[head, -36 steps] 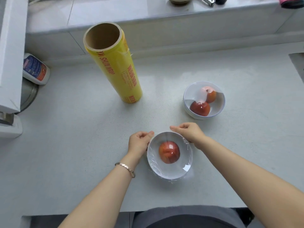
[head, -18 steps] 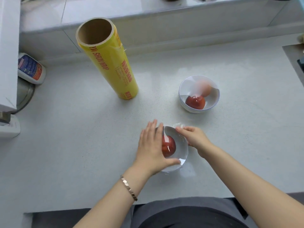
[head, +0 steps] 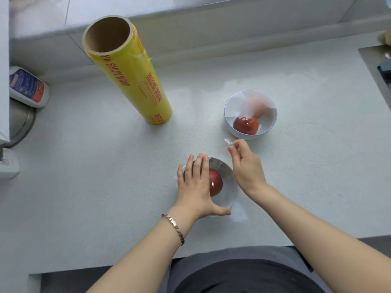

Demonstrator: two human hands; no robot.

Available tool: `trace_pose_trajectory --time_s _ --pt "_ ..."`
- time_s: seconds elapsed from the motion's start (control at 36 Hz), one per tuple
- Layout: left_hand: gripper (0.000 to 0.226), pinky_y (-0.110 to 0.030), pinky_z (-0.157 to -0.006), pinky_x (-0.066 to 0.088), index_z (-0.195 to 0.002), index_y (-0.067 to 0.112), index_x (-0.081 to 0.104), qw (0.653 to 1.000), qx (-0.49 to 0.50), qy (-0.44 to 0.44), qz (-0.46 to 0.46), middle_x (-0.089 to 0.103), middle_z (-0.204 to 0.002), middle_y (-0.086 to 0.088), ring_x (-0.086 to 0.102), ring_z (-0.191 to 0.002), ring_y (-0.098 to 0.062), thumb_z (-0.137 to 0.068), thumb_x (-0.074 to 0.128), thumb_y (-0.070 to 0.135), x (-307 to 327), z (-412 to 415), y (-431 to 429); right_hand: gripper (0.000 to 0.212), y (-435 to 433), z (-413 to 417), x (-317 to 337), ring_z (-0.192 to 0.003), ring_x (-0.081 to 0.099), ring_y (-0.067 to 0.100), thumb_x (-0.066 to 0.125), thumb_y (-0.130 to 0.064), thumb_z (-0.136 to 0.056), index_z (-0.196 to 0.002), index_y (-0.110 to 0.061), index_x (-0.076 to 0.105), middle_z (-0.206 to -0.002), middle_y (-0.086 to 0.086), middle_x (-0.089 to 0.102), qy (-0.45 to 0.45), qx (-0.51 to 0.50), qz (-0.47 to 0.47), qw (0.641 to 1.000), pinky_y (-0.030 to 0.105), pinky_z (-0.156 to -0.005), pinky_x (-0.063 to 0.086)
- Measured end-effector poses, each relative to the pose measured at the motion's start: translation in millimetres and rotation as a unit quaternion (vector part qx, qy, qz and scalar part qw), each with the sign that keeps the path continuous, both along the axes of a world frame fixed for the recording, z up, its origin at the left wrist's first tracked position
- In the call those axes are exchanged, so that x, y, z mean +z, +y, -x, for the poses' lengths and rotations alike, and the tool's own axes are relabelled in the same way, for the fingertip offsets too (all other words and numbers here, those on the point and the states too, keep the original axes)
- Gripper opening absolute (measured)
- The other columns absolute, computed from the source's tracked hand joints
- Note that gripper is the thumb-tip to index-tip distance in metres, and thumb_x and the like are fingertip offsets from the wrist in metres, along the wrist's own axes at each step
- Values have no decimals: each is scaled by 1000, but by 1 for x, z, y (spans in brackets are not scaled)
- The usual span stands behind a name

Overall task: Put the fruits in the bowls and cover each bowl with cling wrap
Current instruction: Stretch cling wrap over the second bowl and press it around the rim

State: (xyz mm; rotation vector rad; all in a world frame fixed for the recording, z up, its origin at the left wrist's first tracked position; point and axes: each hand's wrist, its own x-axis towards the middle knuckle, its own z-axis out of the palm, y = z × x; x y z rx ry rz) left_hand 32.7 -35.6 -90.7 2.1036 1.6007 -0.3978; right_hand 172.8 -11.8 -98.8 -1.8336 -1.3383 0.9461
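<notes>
A white near bowl (head: 227, 188) holds one red fruit (head: 215, 185) under clear cling wrap. My left hand (head: 195, 185) lies flat on the wrap over the bowl's left half, fingers straight. My right hand (head: 245, 168) hovers just right of and beyond the bowl and pinches a corner of the cling wrap (head: 228, 142), lifted off the rim. A far bowl (head: 250, 115) holds a red fruit (head: 245, 125) and a paler orange one (head: 257, 107), with film over it. The yellow cling wrap roll (head: 129, 72) stands upright at the back left.
A white plastic bottle (head: 27, 89) lies at the left edge above a round metal lid (head: 19, 123). A raised ledge (head: 211, 24) runs along the back. A sink edge (head: 374, 66) sits at the far right. The counter's front edge is close to my body.
My left hand moved from the bowl's left rim onto the top of the wrap. My right hand left the rim and lifted a corner of the film up and away.
</notes>
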Motion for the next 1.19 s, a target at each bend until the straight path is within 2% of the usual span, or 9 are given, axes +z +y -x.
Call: trace_pose_trajectory --time_s 0.14,0.31,0.39,0.47,0.56,0.67,0.81,0.97,1.19 --pt "144 -46 -114 -12 -143 12 -25 1000 6 1 -4 -21 -154 -1 -23 -141 -23 -52 64 79 0 -1 0 21 2 -17 -11 -56 38 22 40 -22 -98 -91 -4 47 -55 -4 38 -30 7 -8 999 36 -58 27" --pt "144 -44 -114 -13 -143 12 -25 1000 12 -1 -12 -20 -154 0 -23 -141 -22 -52 64 79 0 -1 0 20 8 -20 -36 -69 45 32 39 -22 -98 -86 -7 44 -65 8 47 -18 -11 79 997 33 -59 27" --pt "144 -43 -114 -13 -144 13 -23 1000 24 -8 -18 -17 -155 0 -22 -141 -22 -51 64 80 -1 -3 -1 22 12 -13 -42 -72 45 28 45 -25 -96 -83 -8 48 -66 5 48 -2 -31 137 990 31 -62 28" --pt "144 -42 -113 -14 -146 12 -18 997 72 -28 -24 -14 -156 -1 -21 -142 -22 -49 65 79 -2 -4 -5 34 14 -19 -40 -70 50 22 49 -37 -93 -74 -9 54 -61 -3 50 45 -91 199 975 29 -61 33" --pt "144 -42 -113 -13 -145 12 -18 986 161 -32 -25 -16 -156 -2 -21 -142 -23 -49 65 79 -1 -8 -8 49 7 -27 -29 -58 54 15 35 -47 -95 -71 -12 59 -64 2 58 157 -96 261 948 25 -57 40" --pt "142 -45 -115 0 -146 14 -18 976 216 -33 8 -19 -155 -4 -18 -142 -24 -50 65 78 4 -9 -8 52 -11 -28 -26 -74 59 8 37 -51 -93 -95 -9 67 -86 1 67 223 8 328 918 20 -66 41" --pt "141 -49 -112 12 -145 24 -19 988 148 2 49 -23 -153 -4 -15 -142 -29 -49 70 75 15 4 -2 44 -19 -20 -27 -55 48 10 47 -58 -86 -81 -15 55 -66 1 52 261 -5 373 890 18 -57 39" --pt "144 -49 -114 -2 -144 26 -24 997 -62 5 52 -30 -152 2 -25 -141 -23 -50 78 64 18 21 13 35 -14 -8 -23 -51 37 11 52 -39 -91 -65 -16 50 -60 1 41 321 -58 348 879 17 -49 34" --pt "143 -49 -114 -6 -145 29 -18 996 -76 -13 44 -14 -153 1 -21 -141 -23 -47 80 64 7 20 21 27 -9 -2 -12 -58 44 14 40 -23 -97 -72 -16 42 -67 1 49 248 -90 223 938 29 -65 40"
